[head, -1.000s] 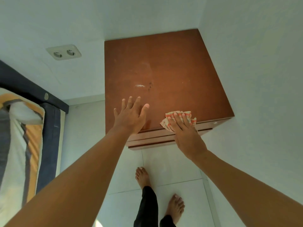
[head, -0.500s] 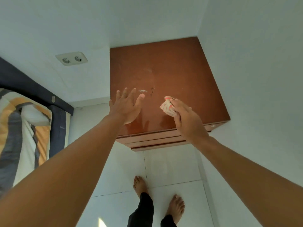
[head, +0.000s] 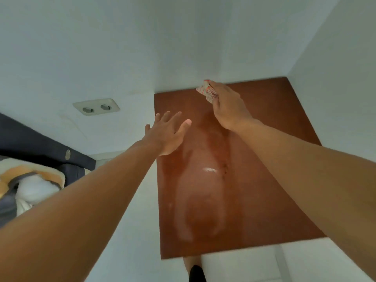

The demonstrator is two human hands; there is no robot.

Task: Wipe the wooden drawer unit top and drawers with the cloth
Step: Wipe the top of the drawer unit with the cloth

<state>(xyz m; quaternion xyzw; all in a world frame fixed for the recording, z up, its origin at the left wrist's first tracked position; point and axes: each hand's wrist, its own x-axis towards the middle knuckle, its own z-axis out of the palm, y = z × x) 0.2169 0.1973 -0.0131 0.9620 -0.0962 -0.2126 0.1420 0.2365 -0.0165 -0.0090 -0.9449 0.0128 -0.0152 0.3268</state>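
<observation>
Presently the cloth is gripped by the right hand at 12 o'clock on the drawer unit top (left hand spread, empty), whose length runs toward 6 o'clock.

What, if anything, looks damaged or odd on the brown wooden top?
A small whitish scuff sits near the middle of the drawer unit top, with tiny dark specks just right of it. Both stand out against the brown wood.

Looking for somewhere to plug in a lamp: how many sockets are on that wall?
2, side by side in one wall plate, left of the drawer unit top: left socket, right socket. More may be out of view.
</observation>
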